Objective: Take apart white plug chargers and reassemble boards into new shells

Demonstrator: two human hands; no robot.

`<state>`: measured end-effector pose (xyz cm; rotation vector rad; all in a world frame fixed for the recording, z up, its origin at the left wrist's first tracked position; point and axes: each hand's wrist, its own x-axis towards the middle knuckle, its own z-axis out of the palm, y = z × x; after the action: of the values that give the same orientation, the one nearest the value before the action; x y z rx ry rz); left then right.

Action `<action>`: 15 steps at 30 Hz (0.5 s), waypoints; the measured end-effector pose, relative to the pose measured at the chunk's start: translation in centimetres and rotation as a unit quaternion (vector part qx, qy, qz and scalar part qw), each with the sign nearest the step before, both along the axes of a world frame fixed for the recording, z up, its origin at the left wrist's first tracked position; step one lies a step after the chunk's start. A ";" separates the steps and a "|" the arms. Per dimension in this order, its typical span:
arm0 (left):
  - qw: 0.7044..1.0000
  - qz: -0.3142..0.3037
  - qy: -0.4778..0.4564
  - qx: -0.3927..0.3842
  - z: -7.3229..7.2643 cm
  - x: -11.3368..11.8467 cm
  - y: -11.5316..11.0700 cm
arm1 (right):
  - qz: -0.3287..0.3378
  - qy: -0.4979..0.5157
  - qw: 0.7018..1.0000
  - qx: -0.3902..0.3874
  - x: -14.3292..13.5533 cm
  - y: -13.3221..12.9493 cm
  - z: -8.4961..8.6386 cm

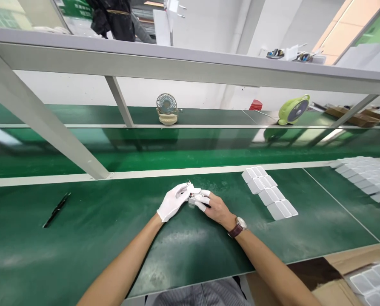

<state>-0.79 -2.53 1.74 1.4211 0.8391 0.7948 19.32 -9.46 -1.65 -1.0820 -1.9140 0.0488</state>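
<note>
In the head view, my left hand (173,202) wears a white glove and closes round the left side of a small white plastic housing (193,196). Its parts look partly separated, with a speck of red showing between them; the fingers hide much of it. White finger cots cover fingertips of my right hand (217,208), which grips the same housing from the right. Both hands meet just above the green table (164,250). Further right on the tabletop stands a stepped row of white plastic boxes (266,191).
A black pen (57,210) lies at the left. More white boxes (365,174) stand far right, others (373,282) in a carton lower right. Beyond a grey frame post (49,112) and overhead shelf (190,59) are a small fan (167,106) and a green fan (293,110).
</note>
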 end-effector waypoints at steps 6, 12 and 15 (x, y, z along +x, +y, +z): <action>0.999 0.047 -0.019 -0.005 0.4 -0.5 -0.3 | -0.026 0.031 0.998 0.045 0.4 0.0 3.5; 0.998 0.052 -0.025 0.011 -0.1 -0.4 -0.6 | 0.005 -0.008 1.000 -0.029 -0.2 -0.5 2.2; 0.998 0.030 0.012 0.052 -0.3 -0.1 -0.9 | 0.016 -0.025 0.997 -0.067 -0.6 -0.7 0.7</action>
<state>-0.92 -3.43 1.39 1.5058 0.8732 0.8787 18.68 -10.11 -0.96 -1.1513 -1.9949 0.1715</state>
